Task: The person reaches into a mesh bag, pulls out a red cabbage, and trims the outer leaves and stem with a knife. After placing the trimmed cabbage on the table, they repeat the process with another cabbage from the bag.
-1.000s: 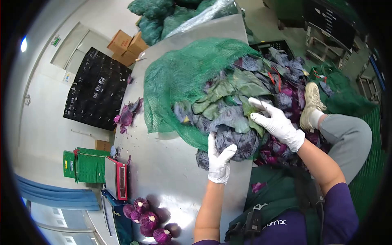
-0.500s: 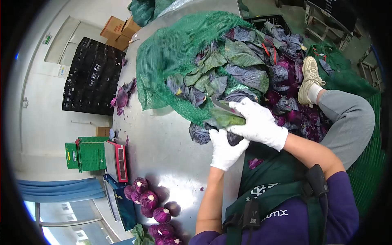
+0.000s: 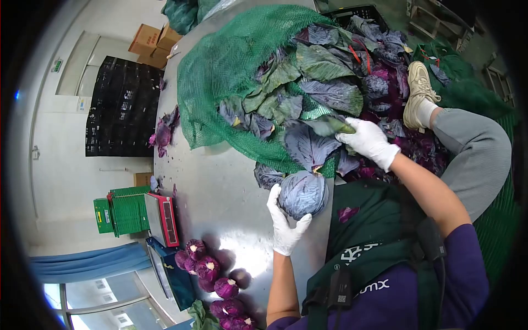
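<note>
A red cabbage [image 3: 303, 194] with bluish-grey outer leaves rests at the table's near edge. Cupped around its left side and bottom is my gloved left hand [image 3: 286, 228]. My gloved right hand [image 3: 369, 143] grips a green cabbage leaf [image 3: 330, 125] over the leaf heap; whether anything else is in that hand I cannot make out. Just above the cabbage lies a broad purple-grey leaf [image 3: 309, 144]. A green mesh bag [image 3: 212, 91] spreads beyond, with many loose outer leaves [image 3: 324, 63] on it.
Trimmed red cabbages [image 3: 208, 268] sit in a group on the metal table [image 3: 206, 190]. Leaf scraps [image 3: 164, 133] lie along its left side, near a red-framed scale [image 3: 168, 220]. Purple trimmings [image 3: 388, 159] pile at the right beside a shoe [image 3: 420, 99]. Black crates [image 3: 122, 104] stand left.
My right hand has moved right and slightly up, taking a leaf away from the cabbage. My left hand has shifted slightly down and left, and the round head is now uncovered.
</note>
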